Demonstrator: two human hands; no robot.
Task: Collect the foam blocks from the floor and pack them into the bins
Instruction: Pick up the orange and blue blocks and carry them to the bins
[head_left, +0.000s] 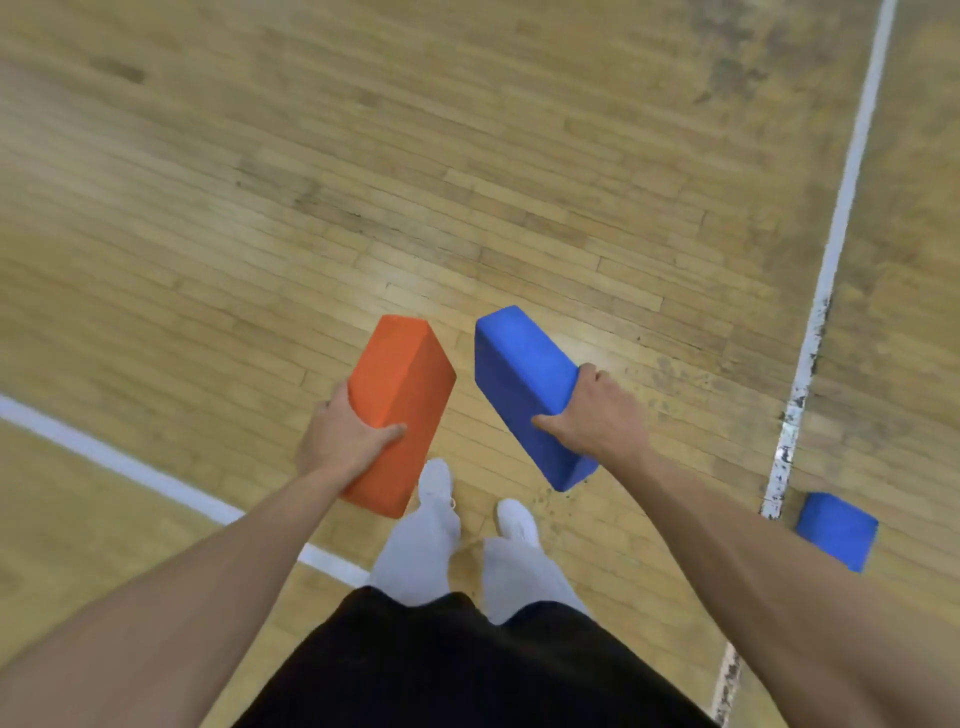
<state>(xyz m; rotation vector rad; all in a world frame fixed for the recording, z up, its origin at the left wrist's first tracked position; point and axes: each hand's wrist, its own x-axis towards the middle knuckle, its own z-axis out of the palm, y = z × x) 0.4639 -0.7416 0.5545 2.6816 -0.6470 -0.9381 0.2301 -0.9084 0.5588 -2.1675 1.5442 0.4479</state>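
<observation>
Stands on a wood floor (467, 182), looking down past white shoes (436, 480). Grips an orange block (397, 410) in the left hand (340, 441), thumb laid across the top face, fingers wrapped round the outer side towards the near end. Grips a blue block (524, 384) in the right hand (597, 415) in mirror fashion, thumb over the top, fingers curled round the outer edge. Carries both clear of the floor, side by side and apart, long axes pointing forward from the body, far ends closer together than near ends. Leaves a second blue block (836, 530) lying on the floor, low and to the right, just beyond a worn white line (810, 364), well apart from the right hand yet far nearer to it than to the left. Cannot tell its long axis from here. Shows no bin anywhere in view. With both hands full, probably needs a walk to the bins first; after that, likely calls for a turn to the right and a stoop, reaching down with the right hand.
</observation>
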